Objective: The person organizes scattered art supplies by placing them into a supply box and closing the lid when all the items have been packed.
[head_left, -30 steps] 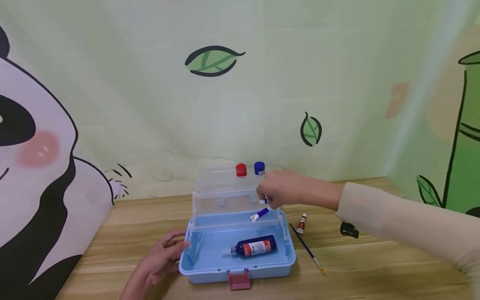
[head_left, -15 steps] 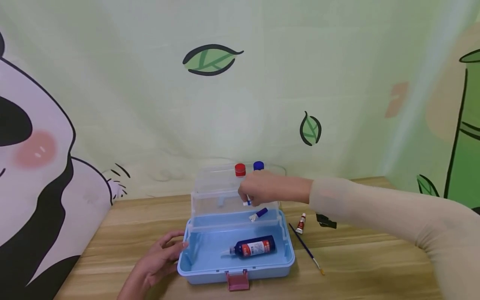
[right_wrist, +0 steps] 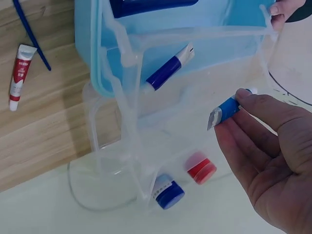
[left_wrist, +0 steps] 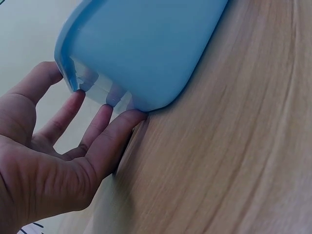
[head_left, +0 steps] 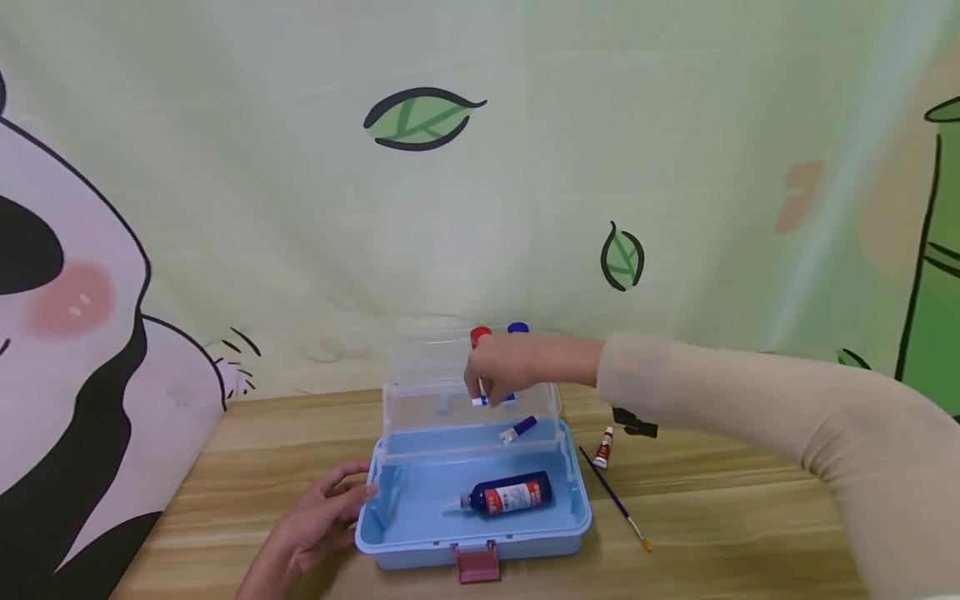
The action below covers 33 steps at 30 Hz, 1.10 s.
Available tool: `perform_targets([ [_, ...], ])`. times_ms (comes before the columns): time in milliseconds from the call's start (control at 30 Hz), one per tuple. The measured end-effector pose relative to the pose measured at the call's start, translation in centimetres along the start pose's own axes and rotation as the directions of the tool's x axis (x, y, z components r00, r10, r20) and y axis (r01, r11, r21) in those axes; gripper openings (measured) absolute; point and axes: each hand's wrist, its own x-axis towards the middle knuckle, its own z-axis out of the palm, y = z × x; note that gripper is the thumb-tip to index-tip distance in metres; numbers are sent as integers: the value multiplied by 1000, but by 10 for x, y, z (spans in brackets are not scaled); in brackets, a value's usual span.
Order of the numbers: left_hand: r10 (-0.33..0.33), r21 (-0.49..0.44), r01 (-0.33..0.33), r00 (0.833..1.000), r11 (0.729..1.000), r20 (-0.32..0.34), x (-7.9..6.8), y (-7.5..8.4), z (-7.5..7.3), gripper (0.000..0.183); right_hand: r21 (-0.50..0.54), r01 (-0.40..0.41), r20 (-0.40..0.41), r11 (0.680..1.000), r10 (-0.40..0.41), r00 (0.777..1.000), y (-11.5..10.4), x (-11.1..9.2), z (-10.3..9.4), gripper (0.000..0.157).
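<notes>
Bright blue tube: in the right hand (right_wrist: 273,151), well above the desk; the tube (right_wrist: 228,109) is over the clear lid (head_left: 416,408), cannot tell if touching.
Long axis: roughly left-right; white end at the fingertips, crimped silver end toward the person's right.
Right hand: pinching the tube between thumb and fingers.
Left hand (head_left: 322,512): farther from the tube; fingers spread, tips touching the left end of the blue box (head_left: 397,557).
Dark blue tube (head_left: 517,429): just beside, nearer the person and rightward, lying slantwise.
Jars: red jar (right_wrist: 201,168) and blue jar (right_wrist: 169,192) beyond the right hand, far part of the lid.
Bottle (head_left: 517,494): on its side inside the box, nozzle leftward.
Right of box: brush (head_left: 611,493), red-and-white tube (head_left: 603,447).
Surface: wood-grain desk (head_left: 720,517).
Room: pale green backdrop (head_left: 300,208), printed panda, leaves.
</notes>
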Motion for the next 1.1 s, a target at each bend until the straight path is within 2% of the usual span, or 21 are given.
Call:
perform_targets([
  [367, 0, -19, 0, 1000, 1000, -3, -1, -5, 5, 51, -9, -4, 7, 1000, 4, 1000, 5, -13, -2, 21],
  [500, 4, -19, -4, 1000, 1000, 2, -1, -6, 7, 53, 4, -32, -18, 999, 33, 999, 14, -25, 1, 18],
  [633, 17, -18, -17, 1000, 1000, 9, 0, -5, 9, 55, 50, -57, -55, 997, 59, 997, 27, -46, 8, 14],
  [867, 35, -21, -35, 999, 999, 7, -1, -7, 10, 54, 143, -32, -161, 989, 55, 985, 49, -89, 33, 13],
  [1100, 48, -18, -48, 999, 999, -17, 1, -7, 9, 54, 285, -110, -178, 952, 165, 970, 69, -121, 78, 15],
])
